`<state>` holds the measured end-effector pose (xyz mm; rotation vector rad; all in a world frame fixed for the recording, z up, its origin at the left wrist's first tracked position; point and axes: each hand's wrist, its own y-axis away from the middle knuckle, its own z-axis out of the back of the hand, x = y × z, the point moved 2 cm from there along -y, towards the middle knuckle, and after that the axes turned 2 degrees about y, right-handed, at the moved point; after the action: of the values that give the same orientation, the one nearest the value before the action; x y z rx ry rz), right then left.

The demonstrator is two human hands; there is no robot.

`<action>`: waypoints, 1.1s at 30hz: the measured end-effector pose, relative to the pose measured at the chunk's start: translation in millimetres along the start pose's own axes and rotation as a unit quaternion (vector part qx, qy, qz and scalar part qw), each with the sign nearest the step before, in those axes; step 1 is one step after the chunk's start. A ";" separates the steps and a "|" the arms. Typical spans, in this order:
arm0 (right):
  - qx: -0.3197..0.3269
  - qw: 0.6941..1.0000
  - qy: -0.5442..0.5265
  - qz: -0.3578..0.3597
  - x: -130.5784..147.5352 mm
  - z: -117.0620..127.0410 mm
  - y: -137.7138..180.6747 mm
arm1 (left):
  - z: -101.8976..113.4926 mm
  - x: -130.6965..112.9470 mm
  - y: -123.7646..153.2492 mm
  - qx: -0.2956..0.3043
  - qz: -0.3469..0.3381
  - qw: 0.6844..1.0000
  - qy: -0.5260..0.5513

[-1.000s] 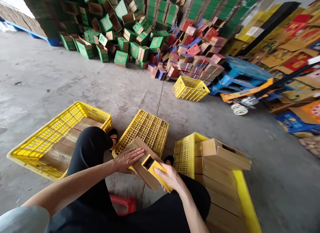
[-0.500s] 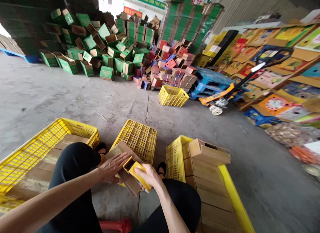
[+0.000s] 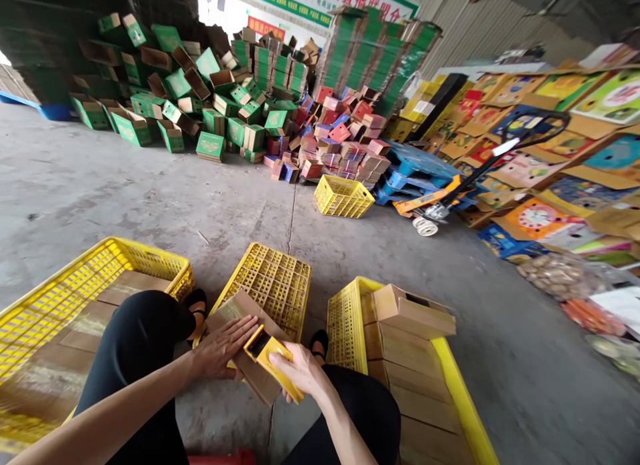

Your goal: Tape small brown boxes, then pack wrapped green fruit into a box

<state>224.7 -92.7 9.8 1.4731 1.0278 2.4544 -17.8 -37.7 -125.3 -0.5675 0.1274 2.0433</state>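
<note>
A small cardboard box lies tilted on an upturned yellow crate between my knees. My left hand lies flat on the box, with its fingers stretched out and pressed together. Wrapped round a yellow tape dispenser, my right hand is closed. The dispenser's front end rests over the box top, close to my left fingertips. Shiny tape shows on the box's far end; the box's underside is hidden.
At my left a yellow crate holds taped boxes; at my right another crate holds several cardboard boxes. Ahead stand a small yellow crate, a pallet jack, blue pallets and heaped green cartons.
My view has shifted slightly. Both hands keep their places at the box, and the tape dispenser is still over its top with hardly any movement.
</note>
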 end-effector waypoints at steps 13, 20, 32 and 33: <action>-0.015 0.999 0.009 -0.034 -12.7 -2.8 6.3 | 8.1 -5.0 -3.3 0.043 0.001 0.999 0.013; -0.008 0.999 0.015 -0.035 -13.2 -2.2 6.5 | 11.6 -6.2 -4.9 0.048 0.004 0.999 0.024; -0.013 0.999 0.020 -0.038 -11.6 -3.4 10.4 | 3.8 -3.5 -5.1 0.038 0.005 0.999 0.025; -0.013 0.999 0.022 -0.043 -12.4 -2.0 12.6 | 3.4 -3.3 -5.5 0.039 0.004 0.999 0.026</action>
<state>232.7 -108.4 7.4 1.3438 1.0386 2.4421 -13.0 -36.3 -120.0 -0.5737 0.2392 2.0219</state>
